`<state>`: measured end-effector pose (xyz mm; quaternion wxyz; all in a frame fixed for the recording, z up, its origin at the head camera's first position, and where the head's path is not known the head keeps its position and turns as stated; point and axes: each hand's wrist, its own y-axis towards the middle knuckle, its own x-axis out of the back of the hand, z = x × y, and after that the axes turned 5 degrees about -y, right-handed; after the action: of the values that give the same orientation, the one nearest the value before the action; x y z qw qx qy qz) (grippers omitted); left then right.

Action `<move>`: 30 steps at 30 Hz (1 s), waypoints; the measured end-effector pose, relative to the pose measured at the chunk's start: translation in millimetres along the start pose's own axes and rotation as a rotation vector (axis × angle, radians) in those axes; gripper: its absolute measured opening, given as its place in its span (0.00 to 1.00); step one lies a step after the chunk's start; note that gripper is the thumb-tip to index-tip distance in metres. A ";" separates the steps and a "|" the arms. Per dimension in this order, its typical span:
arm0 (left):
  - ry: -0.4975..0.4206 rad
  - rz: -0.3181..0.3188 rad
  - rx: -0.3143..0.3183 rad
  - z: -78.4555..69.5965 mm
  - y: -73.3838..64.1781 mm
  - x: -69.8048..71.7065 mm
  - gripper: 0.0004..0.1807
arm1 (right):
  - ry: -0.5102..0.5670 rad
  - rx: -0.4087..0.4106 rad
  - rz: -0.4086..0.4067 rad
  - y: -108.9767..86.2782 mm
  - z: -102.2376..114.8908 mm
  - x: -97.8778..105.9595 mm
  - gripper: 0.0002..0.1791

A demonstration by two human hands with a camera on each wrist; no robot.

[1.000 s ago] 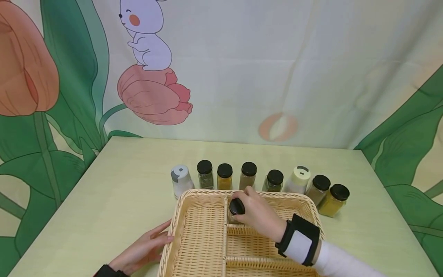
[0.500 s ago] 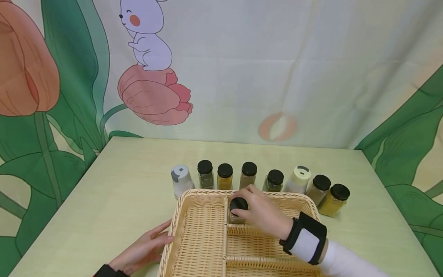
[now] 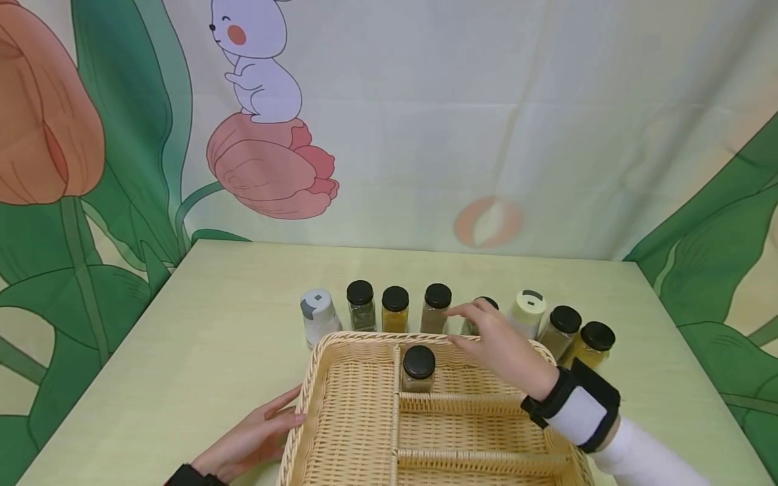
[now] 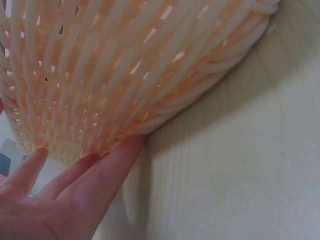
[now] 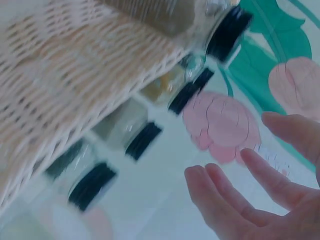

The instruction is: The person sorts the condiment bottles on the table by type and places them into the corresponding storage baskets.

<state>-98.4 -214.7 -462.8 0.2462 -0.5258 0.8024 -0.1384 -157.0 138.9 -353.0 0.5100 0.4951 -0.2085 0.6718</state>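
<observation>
A black-lidded spice jar stands upright in the top right compartment of the woven basket, against the long divider. My right hand is over the basket's far rim, fingers spread and holding nothing, partly covering a jar of green herbs behind the rim. In the right wrist view, the open fingers point toward the lids. My left hand rests its straight fingers on the basket's left side; the left wrist view has those fingertips against the woven wall.
Behind the basket stands a row of spice jars: a white-capped bottle, a green herb jar, a yellow jar, a brown jar, a cream-capped bottle, another brown jar and a yellow jar at right.
My right hand has let go of the black-lidded jar in the basket and moved right, toward the row behind the rim. The left hand and basket have stayed put.
</observation>
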 end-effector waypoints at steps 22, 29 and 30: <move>0.000 0.017 -0.011 0.1 -1.8 -0.1 0.42 | -0.055 -0.184 -0.017 -23.5 -69.5 51.9 0.22; 0.001 0.013 -0.011 -0.8 -2.4 -0.7 0.42 | -0.030 -0.240 -0.024 -36.7 -101.6 55.4 0.24; 0.001 0.011 -0.009 -0.8 -2.5 -0.7 0.42 | -0.029 -0.247 -0.026 -39.2 -105.3 55.5 0.23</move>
<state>-96.7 -215.1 -460.7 0.2439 -0.5223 0.8062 -0.1336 -169.1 263.5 -357.6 0.5727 0.4409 -0.2908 0.6270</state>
